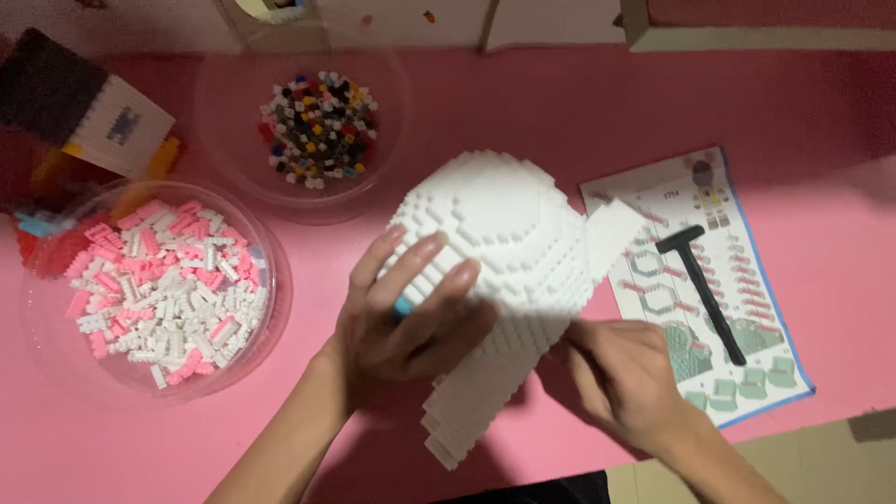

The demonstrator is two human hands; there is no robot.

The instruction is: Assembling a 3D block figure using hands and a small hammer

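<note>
Steadying the white model mid-table, left hand spread fingers across its dome while right hand pinched at its lower edge; brick bowls and hammer lay within reach.

Got a clear bowl of pink and white bricks on my left, a second bowl of mixed-colour bits behind it, and over on the right a black hammer lying across the instruction sheet.
</note>
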